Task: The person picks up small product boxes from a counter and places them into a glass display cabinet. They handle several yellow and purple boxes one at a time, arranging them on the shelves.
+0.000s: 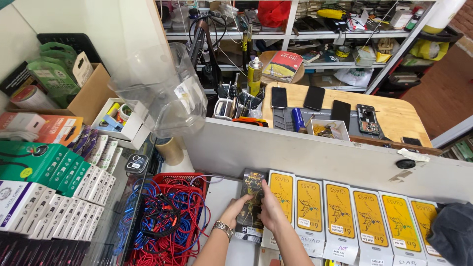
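Observation:
Both my hands rest on a black flat packet with gold print (251,197) that stands at the left end of a row of yellow-and-white flat packets (340,214). My left hand (235,209), with a metal wristwatch on the wrist, grips the black packet's left edge. My right hand (270,206) lies over its right edge, fingers against the first yellow packet. The row leans against a grey partition wall (315,152).
A red basket of tangled red, blue and black cables (167,216) sits left of my hands. Green and white boxes (54,182) are stacked at far left. Behind the partition a wooden bench (399,118) holds several phones, a spray can (254,75) and tools. Shelves fill the back.

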